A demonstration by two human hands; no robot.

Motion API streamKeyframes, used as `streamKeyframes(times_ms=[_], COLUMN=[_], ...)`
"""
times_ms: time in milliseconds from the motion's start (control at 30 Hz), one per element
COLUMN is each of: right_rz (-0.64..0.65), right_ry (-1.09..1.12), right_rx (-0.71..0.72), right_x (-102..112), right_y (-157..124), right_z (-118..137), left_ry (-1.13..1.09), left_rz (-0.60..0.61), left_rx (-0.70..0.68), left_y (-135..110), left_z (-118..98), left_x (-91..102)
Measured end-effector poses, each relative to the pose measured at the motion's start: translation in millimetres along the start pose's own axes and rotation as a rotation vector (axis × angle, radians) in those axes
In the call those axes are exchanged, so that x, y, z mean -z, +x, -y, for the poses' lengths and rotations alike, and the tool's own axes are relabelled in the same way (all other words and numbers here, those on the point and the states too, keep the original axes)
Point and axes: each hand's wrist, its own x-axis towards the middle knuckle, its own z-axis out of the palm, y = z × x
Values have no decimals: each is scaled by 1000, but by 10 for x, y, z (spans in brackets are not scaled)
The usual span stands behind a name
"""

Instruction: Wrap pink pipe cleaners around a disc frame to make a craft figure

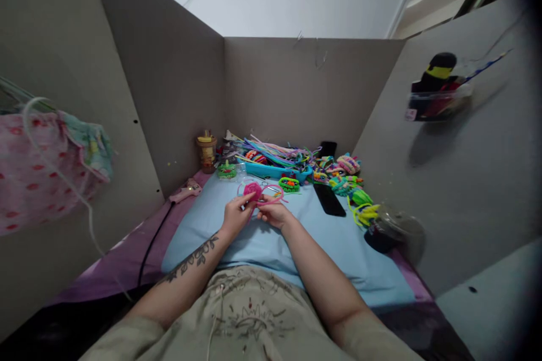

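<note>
A bright pink coiled piece of pipe cleaner (253,190) sits in my left hand (237,215), fingers closed around its lower edge. Beside it, my right hand (273,214) pinches a pink pipe cleaner strand (277,194) that loops out to the right and seems joined to the coil. Both hands are close together, above the light blue cloth (203,220). Just beyond them rests a green woven pipe cleaner piece (289,184) with small coloured details. Parts of the strand are hidden behind my fingers.
Behind lies a blue tray (271,171) heaped with pipe cleaners. A dark phone (329,199) and several colourful pipe cleaner pieces (339,183) lie right of it. A pink glue gun (186,190) is at left, a black tub (383,234) at right. Grey panels (313,90) enclose the table.
</note>
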Motion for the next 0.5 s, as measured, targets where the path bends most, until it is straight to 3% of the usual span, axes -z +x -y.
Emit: streamKeyframes(times_ms=[200, 333, 400, 500], right_rz=[-52, -54, 13, 220], right_ry=[3, -46, -97, -199], right_rx=[105, 150, 132, 34], right_x=[15, -3, -27, -73], right_y=[54, 41, 4, -72], right_z=[-28, -28, -17, 8], left_ry=[-13, -51, -77, -129], left_rz=[-37, -167, -267, -425], left_rx=[-2, 83, 151, 246], left_y=[67, 101, 146, 244], left_z=[6, 71, 138, 263], left_x=[-115, -91, -29, 115])
